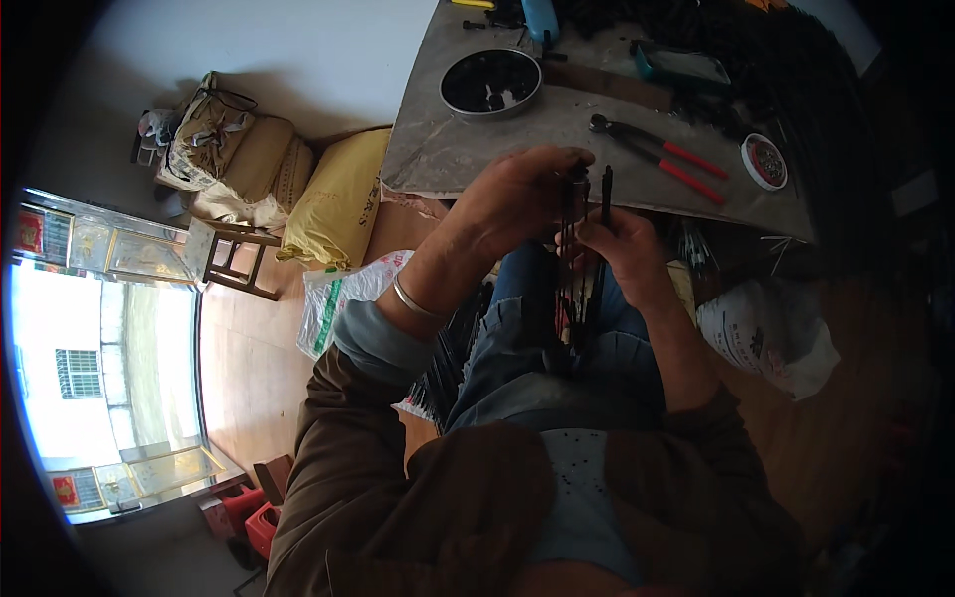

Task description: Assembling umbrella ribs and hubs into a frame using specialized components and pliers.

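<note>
A bundle of thin black rods stands roughly upright between my knees, looking like a folded umbrella frame. My left hand reaches over its top end, with the fingers closed around it just in front of the table edge. Lower and to the right, my right hand pinches the rods between thumb and fingers. A thicker black piece sticks up above the right thumb. The lower ends of the rods are dark against my jeans and hard to make out.
On the grey table are a round pan of black parts, red-handled pincers, a small round tub and a teal tray. A yellow sack lies left, a white plastic bag right. More black rods stand beside my left leg.
</note>
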The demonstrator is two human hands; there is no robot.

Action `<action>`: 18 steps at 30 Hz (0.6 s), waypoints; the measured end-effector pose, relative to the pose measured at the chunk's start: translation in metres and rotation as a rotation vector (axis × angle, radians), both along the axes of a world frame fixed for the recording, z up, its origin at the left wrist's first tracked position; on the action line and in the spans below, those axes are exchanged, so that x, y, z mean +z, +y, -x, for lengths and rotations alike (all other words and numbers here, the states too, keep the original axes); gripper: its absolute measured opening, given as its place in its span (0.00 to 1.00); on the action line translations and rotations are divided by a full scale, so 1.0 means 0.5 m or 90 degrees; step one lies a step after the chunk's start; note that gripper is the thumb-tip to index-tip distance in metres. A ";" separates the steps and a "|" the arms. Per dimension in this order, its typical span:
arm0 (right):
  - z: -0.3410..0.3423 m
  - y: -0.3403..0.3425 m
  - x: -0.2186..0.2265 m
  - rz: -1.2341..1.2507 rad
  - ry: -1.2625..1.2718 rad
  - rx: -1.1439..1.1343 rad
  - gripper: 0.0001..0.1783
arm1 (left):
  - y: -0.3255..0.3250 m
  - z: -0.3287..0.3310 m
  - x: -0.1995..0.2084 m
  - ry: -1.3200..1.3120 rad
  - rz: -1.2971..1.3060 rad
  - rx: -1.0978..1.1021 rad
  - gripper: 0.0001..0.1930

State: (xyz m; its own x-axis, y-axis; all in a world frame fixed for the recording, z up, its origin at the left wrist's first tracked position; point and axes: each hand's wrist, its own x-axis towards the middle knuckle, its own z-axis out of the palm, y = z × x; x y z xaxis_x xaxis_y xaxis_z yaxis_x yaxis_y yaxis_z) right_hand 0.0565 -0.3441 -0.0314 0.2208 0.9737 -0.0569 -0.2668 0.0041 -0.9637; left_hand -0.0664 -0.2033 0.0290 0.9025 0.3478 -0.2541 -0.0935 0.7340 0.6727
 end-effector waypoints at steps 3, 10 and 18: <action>0.003 -0.006 0.004 -0.005 -0.002 -0.006 0.12 | 0.001 0.007 -0.006 -0.018 0.007 -0.009 0.13; 0.007 -0.009 0.003 -0.015 0.012 -0.008 0.12 | -0.005 0.011 -0.009 -0.051 -0.004 -0.025 0.14; 0.008 -0.007 0.007 0.013 -0.006 -0.018 0.11 | -0.011 0.006 -0.008 -0.061 0.039 -0.018 0.09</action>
State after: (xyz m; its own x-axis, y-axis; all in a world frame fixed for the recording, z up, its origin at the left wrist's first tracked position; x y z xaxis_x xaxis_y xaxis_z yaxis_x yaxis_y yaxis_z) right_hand 0.0526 -0.3478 -0.0281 0.2482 0.9658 -0.0752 -0.2585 -0.0088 -0.9660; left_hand -0.0692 -0.2088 0.0248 0.9328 0.3090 -0.1855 -0.1349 0.7766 0.6155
